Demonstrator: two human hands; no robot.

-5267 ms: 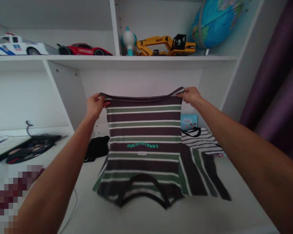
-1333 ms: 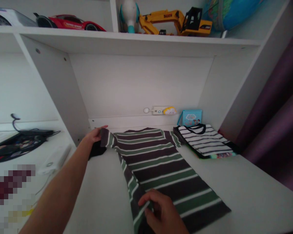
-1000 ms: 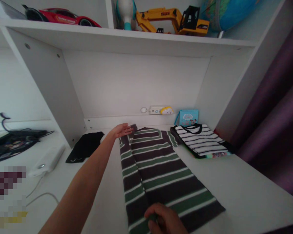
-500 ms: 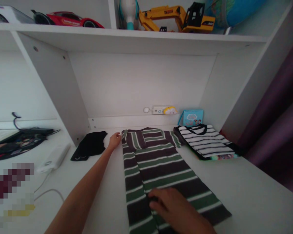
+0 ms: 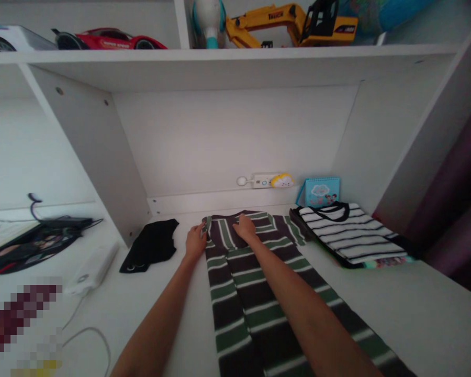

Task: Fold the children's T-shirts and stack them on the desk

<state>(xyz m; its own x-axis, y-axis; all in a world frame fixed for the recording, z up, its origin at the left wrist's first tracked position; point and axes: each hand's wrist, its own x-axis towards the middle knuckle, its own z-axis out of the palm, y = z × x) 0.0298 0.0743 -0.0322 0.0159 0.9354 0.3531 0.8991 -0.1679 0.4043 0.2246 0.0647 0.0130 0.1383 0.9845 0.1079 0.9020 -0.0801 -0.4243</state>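
Note:
A T-shirt [image 5: 259, 272] with dark, green and white stripes lies spread on the white desk, its left side folded inward with the sleeve lying across the upper part. At its upper left corner, my left hand [image 5: 197, 240] is closed on the folded edge. My right hand [image 5: 246, 230] rests below the collar, fingers curled together against the fabric near the folded sleeve; the fingertips are partly hidden. My right forearm crosses over the middle of the shirt and covers part of it.
Folded black cloth [image 5: 151, 246] lies left of the shirt. A folded white-and-black striped shirt [image 5: 353, 233] sits to the right, before a blue desk calendar [image 5: 322, 191]. A power strip [image 5: 262, 181] is at the back wall. Toys, including a yellow excavator [image 5: 290, 23], stand on the shelf above.
My right hand has moved from the lower part of the shirt up to below the collar. My left hand has come onto the shirt's upper left corner. The view has shifted slightly.

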